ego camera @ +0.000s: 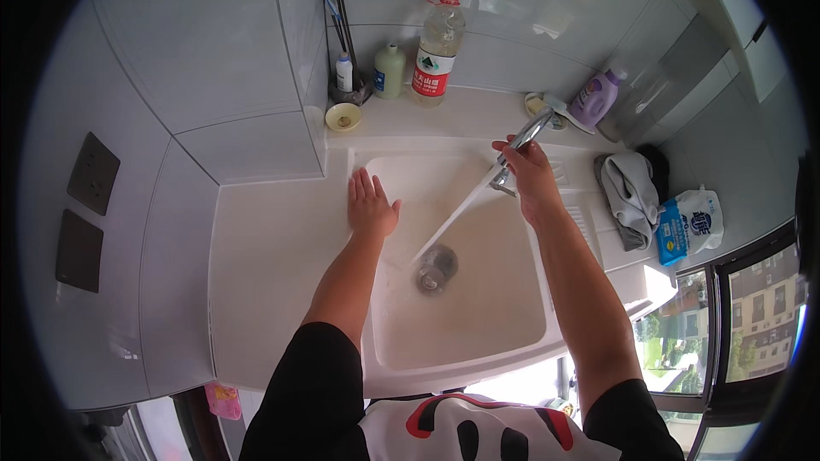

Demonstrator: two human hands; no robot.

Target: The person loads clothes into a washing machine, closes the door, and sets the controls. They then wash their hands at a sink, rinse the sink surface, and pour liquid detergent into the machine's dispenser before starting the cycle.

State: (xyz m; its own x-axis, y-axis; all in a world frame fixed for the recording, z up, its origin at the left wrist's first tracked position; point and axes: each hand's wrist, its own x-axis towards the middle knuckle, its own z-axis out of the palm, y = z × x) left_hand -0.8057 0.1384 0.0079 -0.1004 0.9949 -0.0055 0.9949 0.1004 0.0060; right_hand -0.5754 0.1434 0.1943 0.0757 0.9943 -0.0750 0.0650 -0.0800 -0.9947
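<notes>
My right hand [533,173] grips the chrome faucet [532,128] near the mouth of its spout. From it a stream of water [458,210] runs slantwise down into the white sink basin [474,326], landing near the drain [437,269]. A metal drain fitting or strainer shows there; its exact form is blurred by the water. My left hand [373,205] lies flat, palm down, on the basin's left rim, thumb spread and nothing held. The faucet's lower lever [503,187] sits beneath my right hand.
Along the back ledge stand a large plastic bottle [437,51], a green bottle [389,70], a small yellow bowl [343,117] and a purple detergent jug [596,99]. On the right lie a grey cloth [631,195] and a detergent bag [688,224]. Brushes [541,105] rest behind the faucet.
</notes>
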